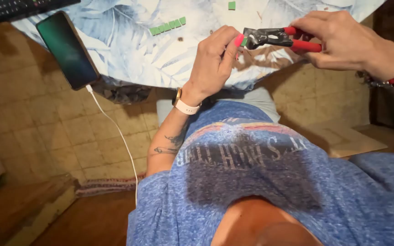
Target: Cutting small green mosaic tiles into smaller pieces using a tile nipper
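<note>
My right hand grips the red handles of black-jawed nippers held above the table's front edge. My left hand pinches a small green tile piece at the jaws; its thumbnail is pink. The left wrist wears a watch with a white strap, and the right wrist carries a beaded bracelet. On the leaf-patterned tablecloth lies a short row of green tiles, and a single green tile sits farther back.
A phone with a white cable hangs over the table's left edge. A dark keyboard lies at the top left. Below are a tiled floor, wooden steps at lower left, and a cardboard sheet at right.
</note>
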